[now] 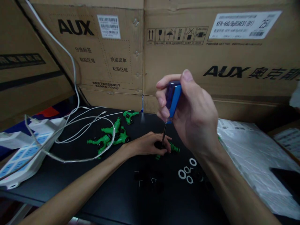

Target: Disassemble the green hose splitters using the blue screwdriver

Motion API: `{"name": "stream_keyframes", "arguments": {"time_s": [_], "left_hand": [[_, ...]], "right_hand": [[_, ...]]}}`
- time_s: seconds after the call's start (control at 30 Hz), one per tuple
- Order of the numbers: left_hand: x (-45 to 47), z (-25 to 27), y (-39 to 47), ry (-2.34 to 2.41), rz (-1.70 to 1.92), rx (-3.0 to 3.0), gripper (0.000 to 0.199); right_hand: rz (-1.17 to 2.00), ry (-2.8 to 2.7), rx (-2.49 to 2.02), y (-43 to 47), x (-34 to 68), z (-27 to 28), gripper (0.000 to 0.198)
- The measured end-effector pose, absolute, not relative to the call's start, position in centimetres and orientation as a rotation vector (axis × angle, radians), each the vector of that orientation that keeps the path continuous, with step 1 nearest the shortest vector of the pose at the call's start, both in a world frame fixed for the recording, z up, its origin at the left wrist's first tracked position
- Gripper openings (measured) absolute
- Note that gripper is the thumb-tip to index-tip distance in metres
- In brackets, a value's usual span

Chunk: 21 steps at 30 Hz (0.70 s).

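My right hand is wrapped round the blue handle of a screwdriver, held upright with its shaft pointing down. The shaft's lower end meets a black part under my left fingers. My left hand presses a green hose connector with a black part against the dark table; the fingers cover most of it. Several similar green connectors lie in a pile to the left, and another green connector sits farther back. White ring washers and small screws are on the table nearer to me.
Large cardboard boxes wall off the back. At the left is a white power strip with plugs, and a looping white cable runs over the table. Bubble-wrap packaging covers the right side.
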<state>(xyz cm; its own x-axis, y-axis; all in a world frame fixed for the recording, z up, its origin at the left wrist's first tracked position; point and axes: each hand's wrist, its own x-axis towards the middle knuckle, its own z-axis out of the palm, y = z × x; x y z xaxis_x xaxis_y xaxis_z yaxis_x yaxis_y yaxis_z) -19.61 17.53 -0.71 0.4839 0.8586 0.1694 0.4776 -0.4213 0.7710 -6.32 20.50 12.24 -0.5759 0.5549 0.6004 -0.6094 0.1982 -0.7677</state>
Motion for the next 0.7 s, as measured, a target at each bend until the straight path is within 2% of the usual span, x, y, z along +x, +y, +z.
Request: {"name": "stream_keyframes", "arguments": {"time_s": [0.07,0.17,0.23,0.3,0.43,0.53,0.6,0.7], "left_hand": [[-19.4,-0.3,17.9,1.087,0.692,2.069,0.02],[-18.9,-0.2,17.6,1.1,0.693,2.067,0.025],[-18.7,-0.2,17.2,1.105,0.735,2.067,0.026],[-18.6,-0.3,16.8,1.105,0.768,2.063,0.025],[-18.5,-0.6,16.6,1.114,0.793,2.067,0.023],[-18.6,-1.0,16.6,1.115,0.848,2.046,0.019],[-18.7,-1.2,16.5,1.106,0.925,1.989,0.012],[-18.7,-1.4,16.2,1.12,1.068,1.898,0.016]], "right_hand": [[1.55,-1.447,0.053,20.8,-6.5,11.9,0.017],[1.498,-1.417,0.037,20.9,-6.4,11.7,0.022],[1.456,-1.483,0.045,20.9,-6.0,11.8,0.019],[1.455,-1.586,0.066,21.0,-5.7,11.9,0.018],[1.576,-1.654,0.11,21.0,-5.7,12.0,0.028],[1.577,-1.502,0.104,20.8,-6.2,11.7,0.02],[1.566,-1.458,0.101,20.7,-6.3,11.5,0.022],[1.56,-1.51,0.135,20.7,-6.3,11.4,0.018]]}}
